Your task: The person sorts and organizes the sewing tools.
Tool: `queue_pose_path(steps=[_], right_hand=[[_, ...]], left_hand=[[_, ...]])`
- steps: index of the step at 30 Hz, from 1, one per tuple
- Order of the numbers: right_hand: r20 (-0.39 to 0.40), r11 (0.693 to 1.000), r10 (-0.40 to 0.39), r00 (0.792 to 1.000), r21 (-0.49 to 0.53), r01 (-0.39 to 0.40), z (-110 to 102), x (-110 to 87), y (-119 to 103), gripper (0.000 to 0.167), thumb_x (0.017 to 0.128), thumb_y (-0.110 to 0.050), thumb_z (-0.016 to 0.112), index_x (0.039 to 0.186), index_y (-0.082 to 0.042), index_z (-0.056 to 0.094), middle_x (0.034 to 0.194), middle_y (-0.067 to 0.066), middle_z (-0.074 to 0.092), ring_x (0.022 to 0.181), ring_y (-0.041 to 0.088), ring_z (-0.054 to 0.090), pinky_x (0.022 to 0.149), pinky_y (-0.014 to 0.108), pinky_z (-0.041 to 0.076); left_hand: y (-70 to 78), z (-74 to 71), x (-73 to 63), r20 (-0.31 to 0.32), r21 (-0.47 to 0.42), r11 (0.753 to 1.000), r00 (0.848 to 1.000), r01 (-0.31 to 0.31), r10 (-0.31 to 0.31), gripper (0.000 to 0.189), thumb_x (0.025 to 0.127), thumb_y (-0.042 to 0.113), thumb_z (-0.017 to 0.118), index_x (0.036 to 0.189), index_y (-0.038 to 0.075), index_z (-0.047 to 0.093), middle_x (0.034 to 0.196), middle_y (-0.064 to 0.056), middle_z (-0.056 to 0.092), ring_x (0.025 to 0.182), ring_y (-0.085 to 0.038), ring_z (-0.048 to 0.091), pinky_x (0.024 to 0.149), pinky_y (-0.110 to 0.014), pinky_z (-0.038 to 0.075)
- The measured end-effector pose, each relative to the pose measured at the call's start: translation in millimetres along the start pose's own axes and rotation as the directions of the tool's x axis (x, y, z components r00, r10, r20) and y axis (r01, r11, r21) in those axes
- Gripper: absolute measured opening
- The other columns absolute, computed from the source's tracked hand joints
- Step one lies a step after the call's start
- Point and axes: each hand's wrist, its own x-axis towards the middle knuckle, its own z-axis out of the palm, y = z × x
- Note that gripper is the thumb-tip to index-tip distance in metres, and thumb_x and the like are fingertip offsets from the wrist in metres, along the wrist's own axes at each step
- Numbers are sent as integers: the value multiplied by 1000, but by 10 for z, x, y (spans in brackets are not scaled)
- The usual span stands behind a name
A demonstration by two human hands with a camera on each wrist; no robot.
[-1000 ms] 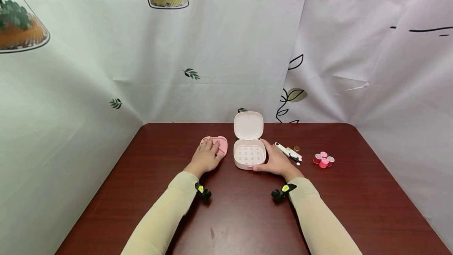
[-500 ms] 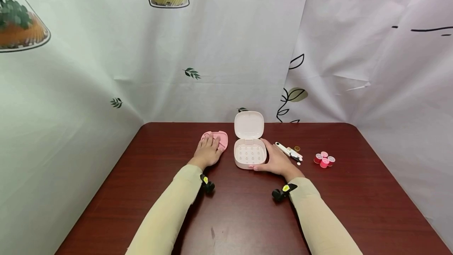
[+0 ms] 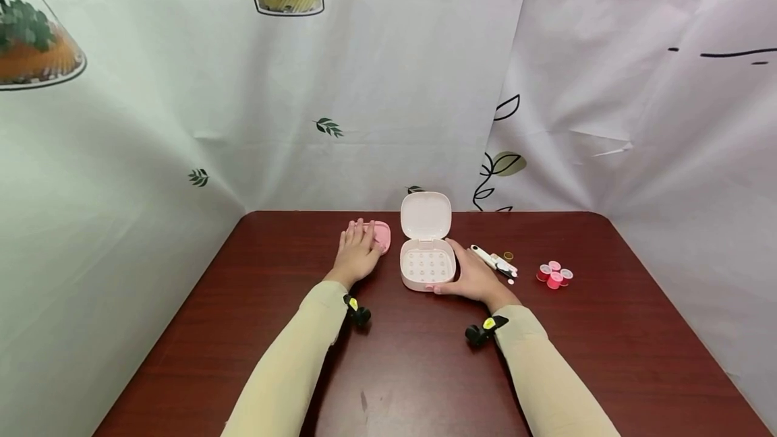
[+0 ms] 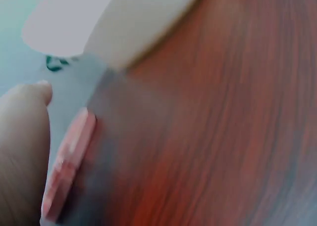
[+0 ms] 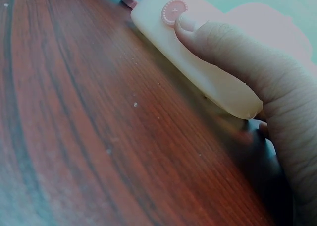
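A pale pink sewing box (image 3: 419,282) stands on the table with its hinged lid (image 3: 426,215) raised. Rows of small pegs show inside it. My right hand (image 3: 476,280) grips the box's right side, thumb on the front next to a round pink button (image 5: 174,12) and fingers round the back corner. To the left of the box lies a flat pink tray (image 3: 383,235). My left hand (image 3: 357,256) is over the tray with its fingers straight, covering most of it. The left wrist view shows the tray's pink edge (image 4: 69,161) beside that hand.
Right of my right hand lie a white-handled tool (image 3: 483,256) and small pieces, with a yellowish ring (image 3: 508,256) behind them. Several red and pink thread spools (image 3: 555,280) stand together farther right. A printed white cloth (image 3: 376,86) hangs behind the dark red table (image 3: 413,369).
My left hand has moved forward, and the pink tray has slid a little toward the back of the table with it. The right hand and the box have stayed in place.
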Motion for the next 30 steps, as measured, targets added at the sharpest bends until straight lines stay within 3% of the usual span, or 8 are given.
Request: queue_pose_path(steps=[4, 9, 17, 25, 30], right_hand=[[4, 1000, 16, 1000, 6, -16, -6, -2, 10, 122, 58, -71, 86, 156, -22, 33, 147, 10, 52, 126, 35, 51, 107, 54, 40], [1, 1000, 14, 1000, 3, -14, -15, -6, 12, 121, 59, -72, 85, 156, -22, 34, 143, 9, 55, 122, 33, 53, 104, 54, 42], [-5, 1000, 1, 1000, 7, -1, -1, -26, 24, 118, 60, -69, 86, 155, -20, 36, 139, 10, 57, 120, 32, 55, 103, 54, 44], [-11, 999, -38, 999, 1, 38, -2, -25, 36, 117, 61, -66, 87, 154, -17, 37, 141, 10, 57, 120, 32, 55, 103, 53, 44], [-18, 997, -78, 997, 20, 78, 7, -20, 32, 117, 61, -63, 88, 154, -13, 37, 143, 12, 55, 123, 33, 54, 105, 53, 43]], left_hand=[[147, 19, -31, -75, -140, 985, 993, -101, 91, 70, 106, 42, 41, 160, 2, 22, 165, -25, 16, 154, -42, 6, 123, -55, 5], [339, 87, -108, -78, -262, 944, 980, -200, 185, 75, 103, 41, 51, 159, 0, 22, 164, -23, 22, 153, -41, 10, 123, -55, 9], [500, 263, -206, 17, -310, 939, 987, -146, 159, 102, 88, 50, 71, 162, 8, 15, 167, -15, 18, 155, -32, 10, 123, -51, 15], [531, 348, -203, 29, -471, 870, 984, -142, 176, 122, 71, 46, 89, 163, 13, 15, 164, -10, 25, 148, -24, 29, 119, -44, 28], [523, 350, -199, 27, -420, 894, 983, -156, 184, 119, 69, 49, 90, 161, 13, 22, 158, -8, 38, 142, -23, 38, 117, -45, 32]])
